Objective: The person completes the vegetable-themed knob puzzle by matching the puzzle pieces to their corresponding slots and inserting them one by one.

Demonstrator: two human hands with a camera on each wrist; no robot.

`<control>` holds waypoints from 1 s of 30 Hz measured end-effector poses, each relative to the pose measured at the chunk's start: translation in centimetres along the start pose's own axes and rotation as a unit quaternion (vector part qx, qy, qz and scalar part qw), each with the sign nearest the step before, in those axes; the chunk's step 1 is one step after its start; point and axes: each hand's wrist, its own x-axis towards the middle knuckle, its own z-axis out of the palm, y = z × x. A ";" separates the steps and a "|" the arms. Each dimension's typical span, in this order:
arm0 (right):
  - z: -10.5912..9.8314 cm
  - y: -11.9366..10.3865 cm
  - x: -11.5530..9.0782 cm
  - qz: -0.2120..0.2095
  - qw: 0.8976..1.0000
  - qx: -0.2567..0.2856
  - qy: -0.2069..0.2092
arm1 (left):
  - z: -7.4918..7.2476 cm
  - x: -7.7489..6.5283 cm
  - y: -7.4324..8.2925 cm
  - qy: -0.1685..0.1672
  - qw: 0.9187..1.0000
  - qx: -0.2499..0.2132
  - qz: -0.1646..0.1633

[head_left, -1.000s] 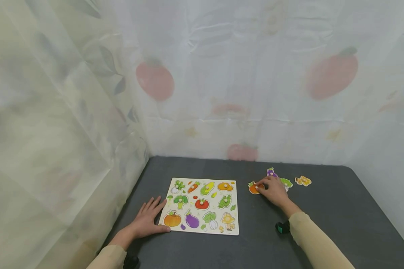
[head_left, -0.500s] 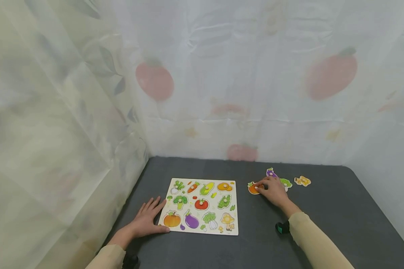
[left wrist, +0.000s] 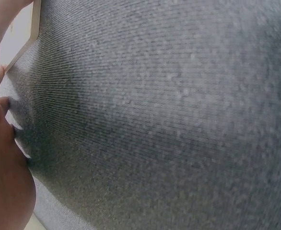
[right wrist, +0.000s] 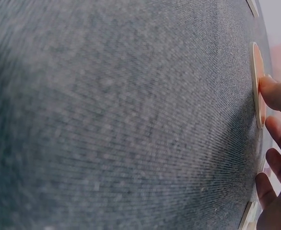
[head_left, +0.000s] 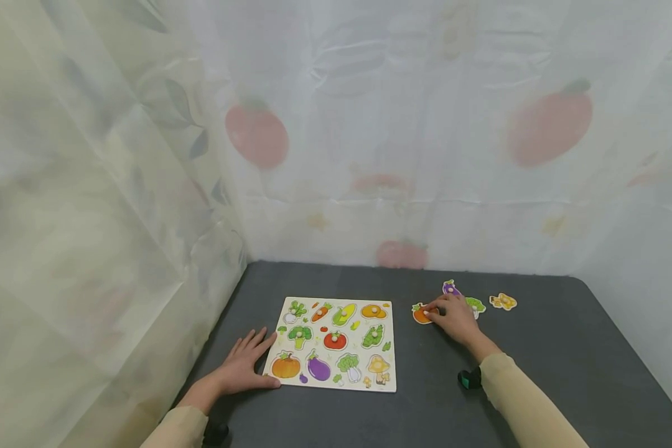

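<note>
My left hand [head_left: 245, 367] lies with fingers spread along the left edge of a white wooden knob puzzle board [head_left: 354, 342]. Its thumb reaches the lower left corner; in the left wrist view the board's pale edge shows past the thumb. Right of the board, my right hand [head_left: 455, 316] pinches a pumpkin puzzle piece [head_left: 420, 314] between thumb and forefinger. The right wrist view has this piece [right wrist: 256, 86] flat against the table with the thumb at it. Beside that hand lie an eggplant piece [head_left: 449, 287] and a leafy green vegetable piece [head_left: 476, 304], both partly hidden.
A yellow mushroom piece [head_left: 504, 302] lies farther right on the dark grey table [head_left: 560, 348]. The board carries vegetable pictures, several with knobs. Pale patterned curtains [head_left: 325, 124] hang behind the table and at both sides.
</note>
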 end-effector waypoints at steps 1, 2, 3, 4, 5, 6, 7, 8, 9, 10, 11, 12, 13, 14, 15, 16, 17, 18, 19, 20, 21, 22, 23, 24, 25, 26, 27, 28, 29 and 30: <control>0.0 0.0 0.0 -0.001 1.000 -0.001 -0.001 | 0.0 0.0 0.0 0.001 1.000 -0.001 0.000; 0.0 0.1 0.0 -0.001 1.000 -0.002 0.000 | 0.0 0.0 0.0 0.003 1.000 -0.002 0.002; -0.1 0.0 0.0 -0.002 1.000 -0.002 0.000 | 0.0 0.0 0.0 0.003 1.000 -0.001 0.001; -0.1 0.0 0.0 -0.002 1.000 -0.002 0.000 | 0.1 0.0 0.0 0.003 1.000 0.001 0.002; -0.1 0.0 0.0 -0.003 1.000 -0.002 0.001 | 0.1 0.0 0.0 0.003 1.000 0.002 0.005; -0.1 -0.1 0.0 -0.007 1.000 -0.004 0.002 | 0.1 0.0 0.0 0.004 1.000 0.001 0.005; -0.1 -0.1 0.0 -0.008 1.000 -0.004 0.003 | 0.2 0.0 0.0 0.004 1.000 0.002 0.006; -0.1 -0.2 0.0 -0.010 1.000 -0.006 0.006 | 0.2 0.1 0.0 0.006 1.000 0.001 0.007; -0.1 -0.3 0.0 -0.012 1.000 -0.008 0.008 | 0.2 0.1 0.0 0.004 1.000 0.003 0.007; 0.0 -0.4 0.0 -0.016 1.000 -0.013 0.011 | 0.2 0.0 0.0 0.004 1.000 0.002 0.007; 0.0 -0.6 0.0 -0.018 1.000 -0.016 0.016 | 0.2 0.1 0.0 0.004 1.000 0.001 0.008; 0.0 -0.8 0.0 -0.020 0.999 -0.018 0.020 | 0.2 0.1 0.0 0.003 1.000 0.001 0.004; 0.0 -1.0 0.0 -0.019 0.999 -0.018 0.025 | 0.2 0.1 0.0 0.001 1.000 0.003 0.003; 0.0 -1.3 0.1 -0.023 0.999 -0.021 0.030 | 0.2 0.1 0.0 0.001 1.000 0.001 0.001; 0.1 -1.7 0.1 -0.023 0.999 -0.019 0.033 | 0.2 0.1 -0.1 -0.003 1.000 0.004 -0.003; 0.2 -2.1 0.2 -0.023 0.999 -0.018 0.037 | 0.2 0.1 -0.1 -0.004 1.000 0.006 -0.004; 0.3 -2.5 0.2 -0.021 0.999 -0.014 0.039 | 0.2 0.1 -0.1 -0.006 1.000 0.008 -0.007; 0.4 -3.0 0.3 -0.020 0.999 -0.013 0.041 | 0.2 0.1 -0.1 -0.005 1.000 0.008 -0.010; 0.6 -3.5 0.3 -0.019 0.999 -0.011 0.041 | 0.2 0.1 -0.1 -0.005 1.000 0.009 -0.010; 0.8 -4.0 0.4 -0.019 0.999 -0.009 0.040 | 0.2 0.1 -0.2 -0.004 1.000 0.007 -0.007; 1.0 -4.6 0.4 -0.014 0.999 -0.005 0.038 | 0.2 0.2 -0.2 -0.003 1.000 0.008 -0.007; 1.3 -5.3 0.5 -0.014 0.999 -0.002 0.036 | 0.2 0.1 -0.2 -0.002 1.000 0.007 -0.004; 1.5 -6.0 0.5 -0.012 0.999 0.002 0.033 | 0.2 0.2 -0.2 -0.002 1.000 0.006 -0.004; 1.7 -6.7 0.5 -0.011 0.999 0.004 0.029 | 0.3 0.2 -0.4 0.001 1.000 0.003 -0.003; 1.9 -7.5 0.4 -0.012 1.000 0.011 0.024 | 0.4 0.3 -0.6 0.003 1.000 0.002 -0.003; 2.2 -8.4 0.4 -0.010 1.000 0.015 0.022 | 0.5 0.4 -0.6 0.002 1.000 0.002 -0.004; 2.4 -9.2 0.3 -0.009 1.000 0.021 0.019 | 0.6 0.4 -0.7 0.003 1.000 0.001 -0.006; 2.7 -10.0 0.3 -0.012 0.999 0.024 0.017 | 0.6 0.4 -0.8 0.003 1.000 0.001 -0.008; 3.0 -10.8 0.2 -0.014 0.999 0.027 0.015 | 0.7 0.5 -0.9 0.004 1.000 0.000 -0.008; 3.4 -11.5 0.2 -0.018 0.999 0.032 0.014 | 0.8 0.4 -0.9 0.005 1.000 0.000 -0.007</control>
